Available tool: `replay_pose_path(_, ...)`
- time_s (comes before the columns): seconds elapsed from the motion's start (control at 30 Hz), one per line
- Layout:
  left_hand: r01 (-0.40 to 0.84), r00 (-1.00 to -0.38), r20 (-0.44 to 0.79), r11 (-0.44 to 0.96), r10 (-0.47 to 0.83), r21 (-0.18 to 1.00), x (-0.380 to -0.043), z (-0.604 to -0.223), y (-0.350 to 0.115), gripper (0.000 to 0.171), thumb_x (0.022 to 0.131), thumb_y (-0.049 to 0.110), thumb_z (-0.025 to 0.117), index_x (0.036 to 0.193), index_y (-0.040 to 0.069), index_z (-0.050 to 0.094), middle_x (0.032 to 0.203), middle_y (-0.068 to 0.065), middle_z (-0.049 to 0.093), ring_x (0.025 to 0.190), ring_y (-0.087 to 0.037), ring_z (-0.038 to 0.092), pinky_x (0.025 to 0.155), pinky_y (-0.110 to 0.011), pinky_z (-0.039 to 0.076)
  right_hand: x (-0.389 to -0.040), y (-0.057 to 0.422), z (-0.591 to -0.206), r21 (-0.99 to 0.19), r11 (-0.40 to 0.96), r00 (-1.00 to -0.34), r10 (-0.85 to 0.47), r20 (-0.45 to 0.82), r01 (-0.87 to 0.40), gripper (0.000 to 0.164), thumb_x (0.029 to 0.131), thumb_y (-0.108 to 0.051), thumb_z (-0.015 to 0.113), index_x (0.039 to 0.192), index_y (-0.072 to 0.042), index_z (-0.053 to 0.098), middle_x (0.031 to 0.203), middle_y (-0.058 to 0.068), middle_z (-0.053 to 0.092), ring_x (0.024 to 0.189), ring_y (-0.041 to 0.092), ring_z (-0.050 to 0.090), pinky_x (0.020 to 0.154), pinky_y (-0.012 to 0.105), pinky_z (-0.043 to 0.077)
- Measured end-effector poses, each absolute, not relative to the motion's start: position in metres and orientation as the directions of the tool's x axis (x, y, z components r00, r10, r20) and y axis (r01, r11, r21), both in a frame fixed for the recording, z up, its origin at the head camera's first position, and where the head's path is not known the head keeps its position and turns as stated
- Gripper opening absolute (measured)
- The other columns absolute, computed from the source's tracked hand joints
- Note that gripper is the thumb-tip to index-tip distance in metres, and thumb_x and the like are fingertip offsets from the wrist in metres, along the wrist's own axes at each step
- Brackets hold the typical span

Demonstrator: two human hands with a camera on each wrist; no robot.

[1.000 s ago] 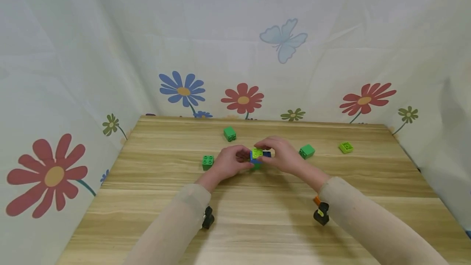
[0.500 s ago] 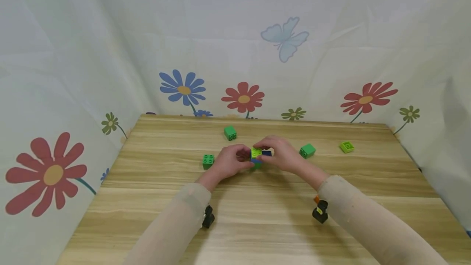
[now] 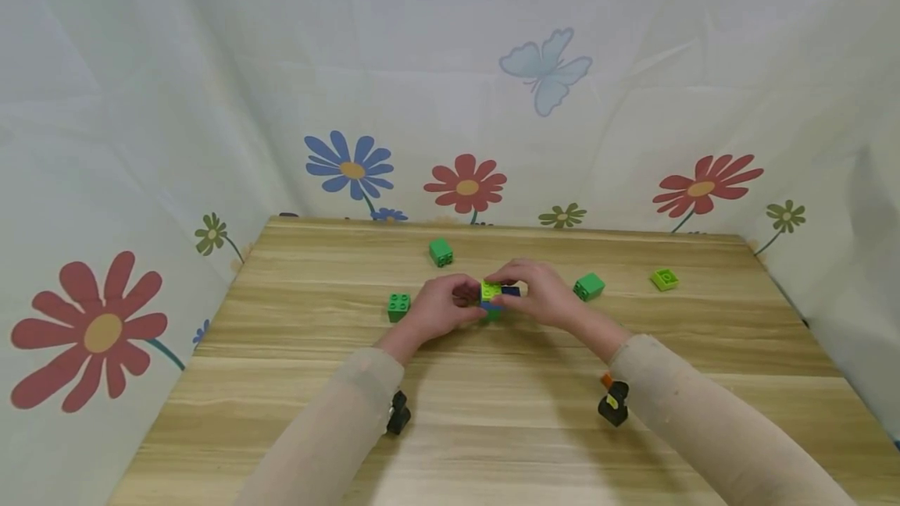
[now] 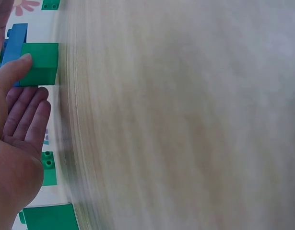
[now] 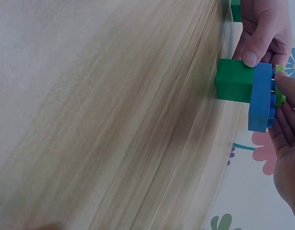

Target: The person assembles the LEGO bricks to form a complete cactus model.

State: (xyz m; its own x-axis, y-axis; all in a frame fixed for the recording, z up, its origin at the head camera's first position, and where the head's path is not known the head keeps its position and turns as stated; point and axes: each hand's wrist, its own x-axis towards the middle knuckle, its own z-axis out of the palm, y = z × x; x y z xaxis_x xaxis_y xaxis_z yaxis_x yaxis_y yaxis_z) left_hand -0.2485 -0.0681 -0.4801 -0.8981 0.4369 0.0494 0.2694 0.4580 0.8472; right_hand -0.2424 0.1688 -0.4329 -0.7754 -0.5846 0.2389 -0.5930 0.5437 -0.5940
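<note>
Stack (image 3: 491,301) is just below ctr of head frame: L hand (image 3: 437,311) pinches green block (image 4: 41,66) at its base, R hand (image 3: 544,297) pinches lime brick (image 3: 491,289) on top. Blue brick (image 5: 260,103) overhangs rightward; off-ctr pressing could prob. tilt it.

Lime brick (image 3: 490,290), blue brick (image 5: 259,101), green brick (image 5: 234,80)

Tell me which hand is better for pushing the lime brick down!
Probably the right hand: it pinches the lime brick over the blue brick. The left hand has its thumb on the green brick underneath, so it seems better for steadying.
</note>
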Motion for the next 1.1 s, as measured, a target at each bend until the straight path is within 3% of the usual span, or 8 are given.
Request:
replay_pose_path(0.4,0.27,-0.899,0.051,0.456,0.436,0.848,-0.2486,-0.4792,-0.0693,0.034,0.095,0.016,0.084,0.126,0.008,0.072,0.121,-0.006,0.075,0.114,-0.022,0.071,0.102,-0.037,0.059,-0.2471,0.168,-0.4324,-0.576,0.545,-0.76,-0.607,0.23,-0.609,0.034,0.095,-0.016,0.083,0.127,-0.008,0.077,0.115,0.005,0.076,0.107,0.031,0.07,0.091,0.054,0.059)
replay_pose_path(0.7,0.277,-0.899,0.059,0.459,0.434,0.844,-0.25,-0.4806,-0.0702,0.034,0.094,0.016,0.085,0.125,0.008,0.072,0.12,-0.005,0.075,0.113,-0.021,0.072,0.101,-0.037,0.059,-0.2484,0.1655,-0.4325,-0.578,0.542,-0.758,-0.611,0.228,-0.61,0.032,0.093,-0.016,0.085,0.123,-0.007,0.079,0.109,0.003,0.073,0.098,0.026,0.068,0.085,0.053,0.058)
replay_pose_path(0.97,0.272,-0.897,0.051,0.458,0.439,0.846,-0.2499,-0.4805,-0.0696,0.034,0.094,0.017,0.085,0.125,0.01,0.073,0.121,-0.004,0.074,0.114,-0.02,0.072,0.102,-0.035,0.059,-0.2452,0.1639,-0.4338,-0.521,0.529,-0.721,-0.632,0.284,-0.669,0.029,0.091,-0.014,0.087,0.118,-0.004,0.079,0.111,0.007,0.074,0.105,0.029,0.069,0.093,0.049,0.06)
replay_pose_path(1.1,0.274,-0.895,0.053,0.451,0.443,0.849,-0.2496,-0.4803,-0.0689,0.035,0.094,0.017,0.085,0.125,0.009,0.073,0.122,-0.005,0.074,0.115,-0.021,0.072,0.102,-0.035,0.059,-0.246,0.1647,-0.4369,-0.554,0.529,-0.741,-0.613,0.274,-0.643,0.029,0.091,-0.013,0.087,0.118,-0.004,0.078,0.111,0.007,0.073,0.105,0.025,0.069,0.094,0.048,0.06)
